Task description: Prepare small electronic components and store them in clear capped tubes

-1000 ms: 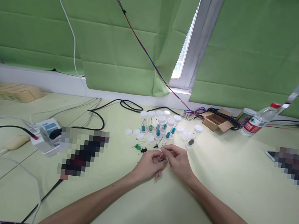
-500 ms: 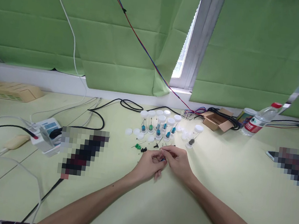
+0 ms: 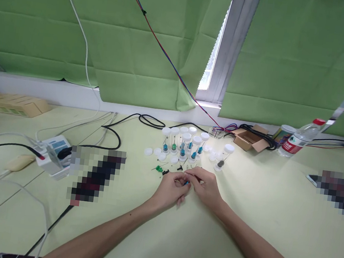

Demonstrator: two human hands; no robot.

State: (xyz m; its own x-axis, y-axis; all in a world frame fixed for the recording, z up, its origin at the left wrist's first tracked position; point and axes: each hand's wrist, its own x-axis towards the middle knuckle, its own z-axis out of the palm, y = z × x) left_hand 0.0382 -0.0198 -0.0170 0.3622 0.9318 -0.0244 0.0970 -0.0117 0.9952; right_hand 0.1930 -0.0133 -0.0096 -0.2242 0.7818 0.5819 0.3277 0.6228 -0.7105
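Note:
My left hand (image 3: 169,190) is closed around a small blue piece (image 3: 186,182), of which only a bit shows between the fingers. Touching it from the right, my right hand (image 3: 205,187) is in a pinch at the same piece; whatever its fingertips grip is too small to make out. Just beyond the hands lie a small green piece (image 3: 158,168) with a thin wire-like pin, a black piece (image 3: 166,172) and another small black part (image 3: 180,168). Several clear capped tubes (image 3: 174,141) stand behind these, with blue or green pieces on thin stems inside.
A separate tube (image 3: 224,157) with a dark piece stands to the right. Loose white caps (image 3: 148,151) lie around the tubes. Farther off are an open cardboard box (image 3: 247,141), a water bottle (image 3: 297,140), a white power strip (image 3: 53,158) and black cable (image 3: 117,137).
Both hands stay together in nearly the same place, with slight finger movement. A little more of the blue piece shows between them. The tubes and loose parts have not moved.

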